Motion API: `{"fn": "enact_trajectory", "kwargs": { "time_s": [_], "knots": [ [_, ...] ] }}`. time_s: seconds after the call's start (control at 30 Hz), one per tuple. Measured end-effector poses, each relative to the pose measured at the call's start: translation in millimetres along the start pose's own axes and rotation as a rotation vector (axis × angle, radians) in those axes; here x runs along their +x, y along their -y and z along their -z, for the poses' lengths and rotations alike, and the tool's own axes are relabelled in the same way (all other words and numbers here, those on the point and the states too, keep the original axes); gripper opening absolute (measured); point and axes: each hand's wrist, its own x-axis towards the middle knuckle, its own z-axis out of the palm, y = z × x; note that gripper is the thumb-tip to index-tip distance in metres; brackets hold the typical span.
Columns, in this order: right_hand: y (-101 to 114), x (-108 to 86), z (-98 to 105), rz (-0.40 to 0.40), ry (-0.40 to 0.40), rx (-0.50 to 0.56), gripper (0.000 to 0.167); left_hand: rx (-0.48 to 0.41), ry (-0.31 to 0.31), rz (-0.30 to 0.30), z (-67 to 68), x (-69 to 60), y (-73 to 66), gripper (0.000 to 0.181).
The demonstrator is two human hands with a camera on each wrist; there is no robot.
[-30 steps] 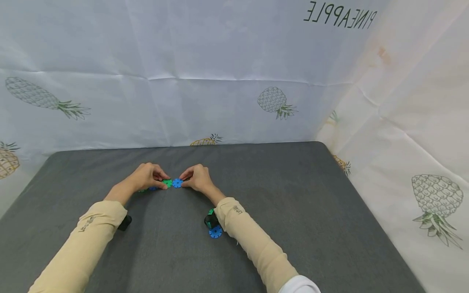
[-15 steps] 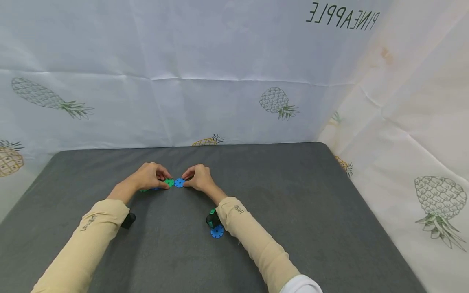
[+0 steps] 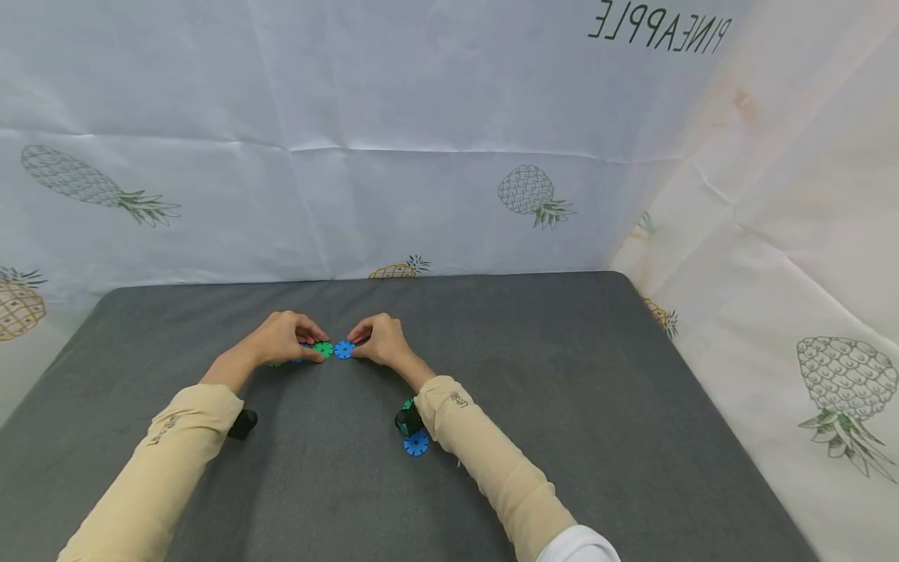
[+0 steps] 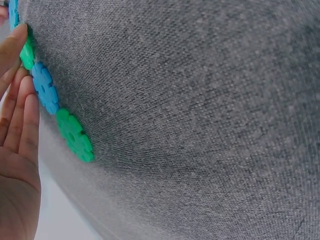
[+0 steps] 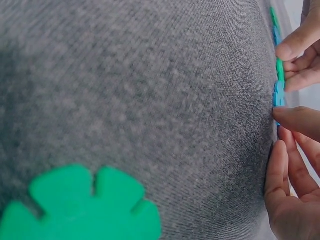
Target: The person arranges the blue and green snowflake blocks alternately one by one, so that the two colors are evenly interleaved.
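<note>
A person's left hand [image 3: 284, 337] pinches a green disc [image 3: 323, 350], the right hand [image 3: 381, 341] a blue disc [image 3: 343, 350], edge to edge on the gray table [image 3: 562, 406], barely shifted within a second, suggesting careful lining-up.

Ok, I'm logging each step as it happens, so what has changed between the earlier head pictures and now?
Nothing visibly changed beyond a slight shift of the whole view; nothing was taken up or let go. The left hand still pinches the green disc, the right hand the blue disc; the other blue disc stays by the right sleeve.
</note>
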Motion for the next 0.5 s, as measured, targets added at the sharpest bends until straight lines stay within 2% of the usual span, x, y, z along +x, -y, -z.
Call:
{"fn": "enact_trajectory", "kwargs": {
  "time_s": [0.27, 0.5],
  "knots": [
    [-0.6, 1.2, 1.7, 0.007, 0.012, 0.010, 0.015, -0.014, 0.007, -0.010, 2.7, -0.7, 0.6, 0.028],
    [-1.4, 2.5, 1.9, -0.005, 0.013, 0.013, 0.014, -0.004, 0.005, -0.042, 3.1, 1.2, 2.7, 0.021]
  ]
}}
